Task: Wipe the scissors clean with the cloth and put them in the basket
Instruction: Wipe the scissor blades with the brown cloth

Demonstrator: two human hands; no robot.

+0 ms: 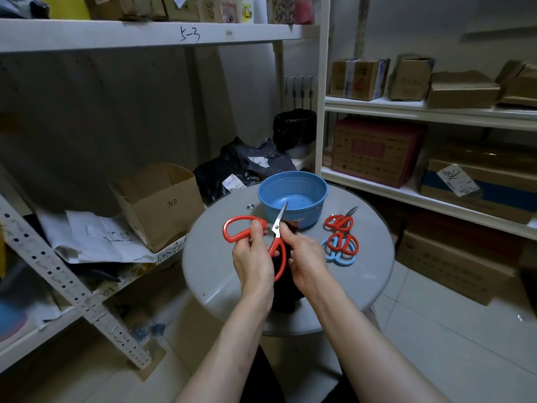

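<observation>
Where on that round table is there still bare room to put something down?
The table is bare on its left, between its edge, the left hand and the basket. It is crowded right of the right hand, where spare scissors lie.

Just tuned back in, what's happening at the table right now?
A person is mid-wipe. The left hand grips the big red-handled scissors, held open above the round table, while the right hand pinches the dark cloth against a blade near the pivot. The blue basket behind shows no scissors inside. More lie beside the hands: a small red pair and another red pair resting on a light blue pair.
</observation>
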